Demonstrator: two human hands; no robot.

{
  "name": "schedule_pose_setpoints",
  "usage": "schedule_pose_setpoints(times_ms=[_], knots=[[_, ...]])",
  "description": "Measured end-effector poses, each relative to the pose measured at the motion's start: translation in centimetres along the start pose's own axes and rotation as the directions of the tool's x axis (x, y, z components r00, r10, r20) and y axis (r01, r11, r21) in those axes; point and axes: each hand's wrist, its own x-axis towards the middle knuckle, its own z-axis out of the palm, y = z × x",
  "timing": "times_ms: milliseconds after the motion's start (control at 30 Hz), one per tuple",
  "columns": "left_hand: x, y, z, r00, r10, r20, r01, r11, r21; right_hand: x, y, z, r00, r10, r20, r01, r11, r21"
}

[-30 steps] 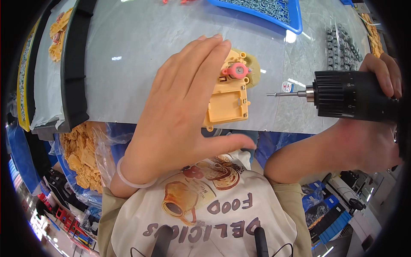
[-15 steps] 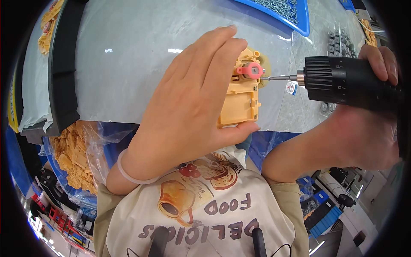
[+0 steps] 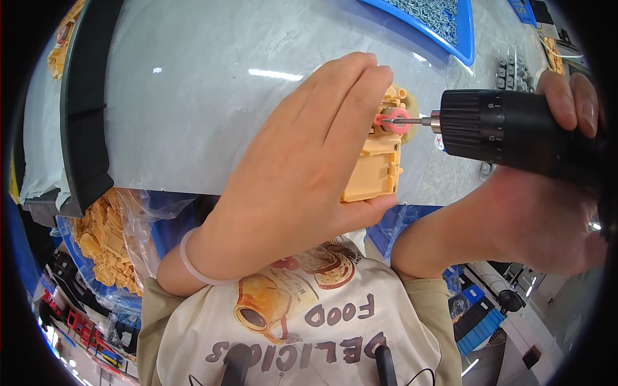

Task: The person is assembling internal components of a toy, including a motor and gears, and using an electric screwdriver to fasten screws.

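My left hand (image 3: 302, 167) grips a yellow plastic housing (image 3: 376, 164) at the near edge of the pale table, fingers over its top and thumb under its lower end. A pink round part (image 3: 394, 121) sits on the housing's upper end. My right hand (image 3: 547, 193) holds a black cordless screwdriver (image 3: 515, 132) sideways, its bit tip touching the pink part from the right.
A blue tray (image 3: 444, 22) of small screws lies at the far edge. A clear bag of yellow plastic parts (image 3: 103, 241) hangs below the table at left. A black long strip (image 3: 87, 109) runs along the table's left side. Grey small parts (image 3: 508, 71) lie at right.
The screwdriver has moved left until its bit meets the pink part. My left hand and the housing have shifted slightly right and up in view.
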Motion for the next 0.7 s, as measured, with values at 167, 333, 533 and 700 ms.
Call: schedule_pose_setpoints(times_ms=[167,333,533,700], knots=[[0.1,-0.1,0.0,1.0,-0.003,0.004,0.003,1.0,-0.008,-0.2,-0.4,0.0,1.0,0.002,-0.003,-0.002,1.0,-0.02],[0.0,0.0,0.0,1.0,-0.008,0.006,0.008,1.0,-0.001,0.1,0.4,0.1,1.0,0.006,0.001,-0.006,0.999,-0.032],[0.0,-0.1,0.0,1.0,-0.004,0.004,0.004,1.0,-0.009,0.0,0.4,0.2,1.0,0.006,0.003,-0.006,0.999,-0.052],[0.0,0.0,0.0,1.0,0.006,0.005,-0.006,1.0,-0.007,-0.1,0.6,0.5,1.0,0.006,0.007,-0.006,0.998,-0.066]])
